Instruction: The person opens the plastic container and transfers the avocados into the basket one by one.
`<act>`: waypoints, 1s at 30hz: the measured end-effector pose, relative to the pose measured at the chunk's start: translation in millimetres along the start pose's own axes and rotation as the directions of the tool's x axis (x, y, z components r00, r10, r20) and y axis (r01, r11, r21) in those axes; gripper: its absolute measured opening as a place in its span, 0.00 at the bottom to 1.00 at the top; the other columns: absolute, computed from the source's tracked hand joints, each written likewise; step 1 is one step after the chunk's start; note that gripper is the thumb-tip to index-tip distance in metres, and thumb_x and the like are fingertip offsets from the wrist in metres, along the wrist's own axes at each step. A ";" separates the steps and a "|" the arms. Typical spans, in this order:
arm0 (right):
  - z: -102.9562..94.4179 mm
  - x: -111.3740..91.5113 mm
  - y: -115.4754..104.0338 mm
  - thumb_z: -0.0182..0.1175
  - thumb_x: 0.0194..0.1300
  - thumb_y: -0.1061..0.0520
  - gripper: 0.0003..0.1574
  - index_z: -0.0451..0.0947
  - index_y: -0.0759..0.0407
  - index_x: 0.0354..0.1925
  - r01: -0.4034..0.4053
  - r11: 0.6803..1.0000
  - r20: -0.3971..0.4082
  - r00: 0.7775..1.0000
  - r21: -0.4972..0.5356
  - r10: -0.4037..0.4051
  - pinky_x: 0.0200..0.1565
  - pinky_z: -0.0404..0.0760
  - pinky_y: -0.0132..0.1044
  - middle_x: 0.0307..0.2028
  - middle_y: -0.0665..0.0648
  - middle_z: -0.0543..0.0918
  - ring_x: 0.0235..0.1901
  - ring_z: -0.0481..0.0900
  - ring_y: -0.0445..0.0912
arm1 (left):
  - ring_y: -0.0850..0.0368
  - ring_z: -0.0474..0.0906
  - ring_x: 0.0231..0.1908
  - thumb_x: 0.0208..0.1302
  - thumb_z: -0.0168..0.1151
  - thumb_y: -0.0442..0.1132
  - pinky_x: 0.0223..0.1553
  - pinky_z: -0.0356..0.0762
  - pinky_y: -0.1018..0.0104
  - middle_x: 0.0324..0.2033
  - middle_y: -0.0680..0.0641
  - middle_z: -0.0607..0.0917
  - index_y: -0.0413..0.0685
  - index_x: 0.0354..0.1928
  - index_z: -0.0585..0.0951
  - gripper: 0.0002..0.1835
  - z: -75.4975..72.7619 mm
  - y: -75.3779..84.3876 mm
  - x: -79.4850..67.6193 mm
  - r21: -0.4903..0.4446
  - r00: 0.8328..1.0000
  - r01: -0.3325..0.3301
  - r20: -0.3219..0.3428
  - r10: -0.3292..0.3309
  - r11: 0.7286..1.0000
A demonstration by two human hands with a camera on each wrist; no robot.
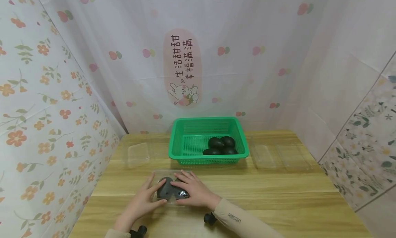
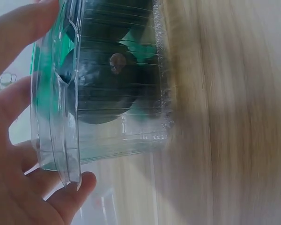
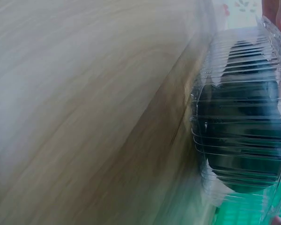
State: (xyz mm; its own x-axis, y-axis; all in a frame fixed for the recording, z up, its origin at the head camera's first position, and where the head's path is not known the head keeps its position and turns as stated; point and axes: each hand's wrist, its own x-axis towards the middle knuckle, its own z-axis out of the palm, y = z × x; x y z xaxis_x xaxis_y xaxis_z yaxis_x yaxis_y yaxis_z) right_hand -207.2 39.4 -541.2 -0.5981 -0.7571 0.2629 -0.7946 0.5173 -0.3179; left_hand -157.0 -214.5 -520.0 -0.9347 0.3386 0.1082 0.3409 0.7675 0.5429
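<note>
A clear plastic clamshell box (image 1: 169,171) with dark, avocado-like fruit (image 1: 166,189) inside sits on the table near the front. My left hand (image 1: 141,200) grips its left side, and in the left wrist view a fingertip (image 2: 86,182) curls round the rim of the lid (image 2: 56,136). From the other side my right hand (image 1: 196,192) holds the box, fingers spread over the lid and thumb low at the near edge. Through the ribbed wall the right wrist view shows a dark fruit (image 3: 246,122); most of that hand is out of frame there.
Behind the box stands a green basket (image 1: 208,157) with several dark fruits (image 1: 221,145) in its right half. One clear plastic tray (image 1: 138,155) lies left of it; more clear trays (image 1: 264,156) lie to the right. Patterned curtains (image 1: 244,76) enclose the wooden table (image 1: 263,196).
</note>
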 end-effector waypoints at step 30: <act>-35.1 -69.9 49.1 0.56 0.60 0.26 0.44 0.66 0.41 0.69 -0.021 0.999 -0.005 1.000 0.041 0.021 0.69 0.52 0.58 0.73 0.49 0.57 0.72 0.51 0.53 | 0.31 0.61 0.64 0.60 0.61 0.64 0.60 0.65 0.37 0.70 0.31 0.56 0.58 0.67 0.73 0.35 43.5 47.5 23.3 0.126 0.976 -0.218 0.009 0.219 0.968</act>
State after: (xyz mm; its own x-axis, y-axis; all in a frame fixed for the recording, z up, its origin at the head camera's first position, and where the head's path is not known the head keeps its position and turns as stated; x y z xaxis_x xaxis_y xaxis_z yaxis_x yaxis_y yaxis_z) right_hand -208.1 131.8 -543.2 -0.6155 -0.7438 0.2608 -0.7768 0.5164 -0.3605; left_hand -158.2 -146.4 -527.9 -0.8364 0.5036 0.2167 0.5467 0.7373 0.3969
